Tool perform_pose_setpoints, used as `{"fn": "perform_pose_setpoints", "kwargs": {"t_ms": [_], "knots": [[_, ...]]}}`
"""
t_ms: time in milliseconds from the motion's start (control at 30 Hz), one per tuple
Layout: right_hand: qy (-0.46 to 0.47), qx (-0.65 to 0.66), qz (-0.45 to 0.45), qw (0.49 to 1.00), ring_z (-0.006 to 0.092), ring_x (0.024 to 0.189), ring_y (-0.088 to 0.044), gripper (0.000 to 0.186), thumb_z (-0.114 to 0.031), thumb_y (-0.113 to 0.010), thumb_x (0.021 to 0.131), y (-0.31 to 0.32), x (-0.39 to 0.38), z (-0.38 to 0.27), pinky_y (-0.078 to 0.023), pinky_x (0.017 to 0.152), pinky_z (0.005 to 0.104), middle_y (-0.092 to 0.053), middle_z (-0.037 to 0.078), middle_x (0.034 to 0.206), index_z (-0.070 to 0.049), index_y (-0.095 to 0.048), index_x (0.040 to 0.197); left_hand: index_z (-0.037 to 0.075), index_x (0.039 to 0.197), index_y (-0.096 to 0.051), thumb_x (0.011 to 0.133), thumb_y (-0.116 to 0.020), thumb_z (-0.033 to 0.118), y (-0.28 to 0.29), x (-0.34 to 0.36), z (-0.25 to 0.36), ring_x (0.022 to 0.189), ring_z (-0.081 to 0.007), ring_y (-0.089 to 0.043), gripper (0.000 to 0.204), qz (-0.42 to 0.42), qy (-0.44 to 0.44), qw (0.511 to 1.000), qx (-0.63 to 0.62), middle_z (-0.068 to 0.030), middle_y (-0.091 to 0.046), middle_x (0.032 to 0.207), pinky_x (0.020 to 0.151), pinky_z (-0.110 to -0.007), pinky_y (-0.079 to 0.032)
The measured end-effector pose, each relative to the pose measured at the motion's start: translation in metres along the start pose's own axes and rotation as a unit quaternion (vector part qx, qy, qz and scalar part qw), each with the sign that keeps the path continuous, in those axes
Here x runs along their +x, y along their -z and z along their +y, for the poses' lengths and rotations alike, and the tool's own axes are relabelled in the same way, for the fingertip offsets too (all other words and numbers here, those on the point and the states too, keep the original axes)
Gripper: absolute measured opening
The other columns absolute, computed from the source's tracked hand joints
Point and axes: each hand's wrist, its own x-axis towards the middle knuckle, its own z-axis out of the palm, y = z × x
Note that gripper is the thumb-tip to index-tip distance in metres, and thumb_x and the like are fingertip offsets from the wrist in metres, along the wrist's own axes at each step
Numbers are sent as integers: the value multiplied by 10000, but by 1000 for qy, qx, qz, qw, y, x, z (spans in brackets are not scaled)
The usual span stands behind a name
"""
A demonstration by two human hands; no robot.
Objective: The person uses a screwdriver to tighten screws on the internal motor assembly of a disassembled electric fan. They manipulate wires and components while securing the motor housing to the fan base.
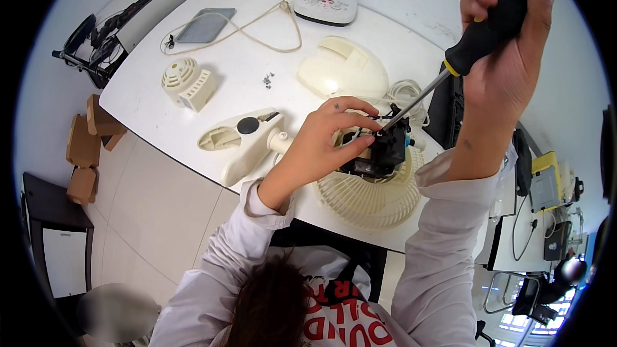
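Observation:
My right hand is wrapped round the black-and-yellow handle of a screwdriver, raised at the upper right. Its metal shaft slants down to a black motor assembly with small parts and wires. My left hand grips this assembly, thumb and fingertips beside the screwdriver's tip; what exactly lies under them is partly hidden. Beneath the motor is a cream slatted fan grille. Left of it lies a cream fan-stand piece with a dark round button.
Across the white table are a vented cream cover, a domed cover, screws, a grey tray, loose cords and a white base. Cardboard boxes stand left. A person is at the far right.

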Motion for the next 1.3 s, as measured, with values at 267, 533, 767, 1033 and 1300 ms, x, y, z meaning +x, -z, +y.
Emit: {"fn": "perform_pose_setpoints", "kwargs": {"t_ms": [267, 533, 767, 1033, 1300], "knots": [[-113, 262, -189, 940, 121, 707, -567, 449, -419, -390, 1055, 40, 14, 3, -500, 624, 260, -566, 38, 924, -52, -462, 1304, 40, 983, -720, 816, -702, 23, 3, -2, -2, 1094, -234, -598, 168, -8, 7, 1000, -18, -92, -658, 1157, 966, -349, -447], [-196, 453, -366, 789, 138, 704, -566, 436, -407, -381, 1055, 51, 41, 27, -496, 615, 301, -575, 36, 984, -101, -454, 1358, 39, 985, -717, 822, -705, 29, 1, 2, -1, 1099, -233, -598, 164, -16, 4, 1000, -16, -94, -653, 1167, 969, -350, -447], [-38, -107, 0, 994, 79, 722, -607, 577, -416, -557, 993, 5, -2, -11, -530, 624, 185, -544, 46, 930, 7, -408, 1356, 37, 981, -714, 818, -706, 27, 1, 1, -3, 1090, -233, -604, 163, -9, -2, 1000, -8, -91, -658, 1152, 955, -350, -453], [-82, 197, -221, 952, 90, 565, -502, 369, -376, -352, 1068, 24, 17, -6, -444, 521, 211, -540, 32, 831, -98, -446, 1292, 43, 968, -718, 808, -714, 26, 1, 1, -1, 1074, -233, -607, 161, -10, 11, 1000, -26, -89, -661, 1152, 952, -347, -453], [-252, 362, -375, 815, 166, 636, -578, 445, -469, -301, 1060, 26, 48, 17, -515, 588, 302, -580, 48, 860, -103, -455, 1260, 109, 956, -742, 810, -739, 114, 0, 2, -5, 1066, -240, -586, 146, -3, 14, 999, -30, -34, -668, 1146, 921, -348, -452]]}}
